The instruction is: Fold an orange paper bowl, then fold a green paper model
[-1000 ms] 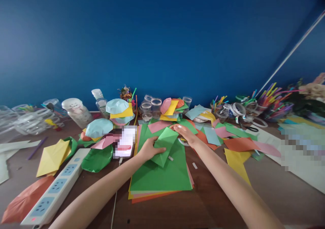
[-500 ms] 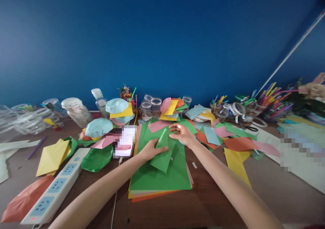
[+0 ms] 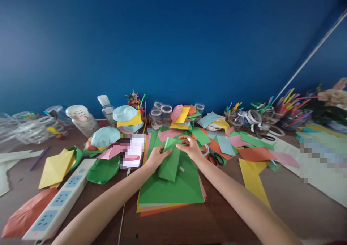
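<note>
While my two hands close on one piece, the folded green paper (image 3: 169, 164) lies on top of a stack of coloured paper sheets (image 3: 169, 192), near the stack's far edge, with its point toward me. My left hand (image 3: 158, 157) holds its left edge, fingers gathered narrow. My right hand (image 3: 190, 148) comes in from the other side, fingers curved and narrow over the upper right edge, holding the paper between them and the thumb as far as I can see.

Just right of that hand: a tape roll (image 3: 205, 150) and black-handled scissors (image 3: 216, 159), the scissors lying on orange paper (image 3: 222, 151). Just left of the stack lies a phone (image 3: 132, 151), its screen blurred out. Farther left on the wooden table (image 3: 225, 219) are a green paper bowl (image 3: 103, 169), a pale blue paper dome (image 3: 105, 136), a folded yellow paper (image 3: 55, 169) and a white power strip (image 3: 58, 198). Clear plastic cups (image 3: 161, 116) stand along the blue wall (image 3: 173, 38). Coloured straws (image 3: 290, 107) fan out at far right.
</note>
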The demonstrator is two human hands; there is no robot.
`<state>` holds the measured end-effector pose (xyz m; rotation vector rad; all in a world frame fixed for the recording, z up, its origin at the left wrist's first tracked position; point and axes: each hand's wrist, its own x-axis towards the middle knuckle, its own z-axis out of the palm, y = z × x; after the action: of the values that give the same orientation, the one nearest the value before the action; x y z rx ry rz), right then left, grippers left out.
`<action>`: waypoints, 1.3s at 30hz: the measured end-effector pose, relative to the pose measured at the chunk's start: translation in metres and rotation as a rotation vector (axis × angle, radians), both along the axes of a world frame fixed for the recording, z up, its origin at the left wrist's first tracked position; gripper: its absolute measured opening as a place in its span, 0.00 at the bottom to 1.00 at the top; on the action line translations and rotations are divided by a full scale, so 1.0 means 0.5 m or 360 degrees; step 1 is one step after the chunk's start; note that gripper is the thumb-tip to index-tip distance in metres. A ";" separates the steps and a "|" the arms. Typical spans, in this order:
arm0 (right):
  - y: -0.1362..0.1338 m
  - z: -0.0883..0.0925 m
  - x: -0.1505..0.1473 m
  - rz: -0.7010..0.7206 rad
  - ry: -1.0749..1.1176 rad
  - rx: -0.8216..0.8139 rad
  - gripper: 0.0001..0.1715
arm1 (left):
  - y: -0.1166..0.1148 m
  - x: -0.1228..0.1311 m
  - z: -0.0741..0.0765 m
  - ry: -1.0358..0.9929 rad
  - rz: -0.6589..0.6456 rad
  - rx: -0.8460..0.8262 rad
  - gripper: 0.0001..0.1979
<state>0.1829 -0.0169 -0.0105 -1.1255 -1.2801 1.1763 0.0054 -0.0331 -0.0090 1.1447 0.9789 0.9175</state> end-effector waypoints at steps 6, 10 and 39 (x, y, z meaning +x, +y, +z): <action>-0.009 0.007 -0.007 0.0080 0.0017 -0.0048 0.23 | 0.000 -0.001 0.001 -0.0095 -0.0035 -0.0021 0.22; -0.012 0.010 -0.010 0.0113 0.0025 -0.0070 0.23 | 0.003 -0.002 -0.004 -0.0122 -0.0010 0.0014 0.23; -0.012 0.007 -0.007 0.0012 0.0024 -0.0019 0.20 | 0.007 -0.005 -0.015 -0.0009 0.0035 0.0034 0.21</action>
<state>0.1796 -0.0229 -0.0072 -1.1193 -1.2685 1.1969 0.0027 -0.0296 -0.0164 1.1509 0.9806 0.9503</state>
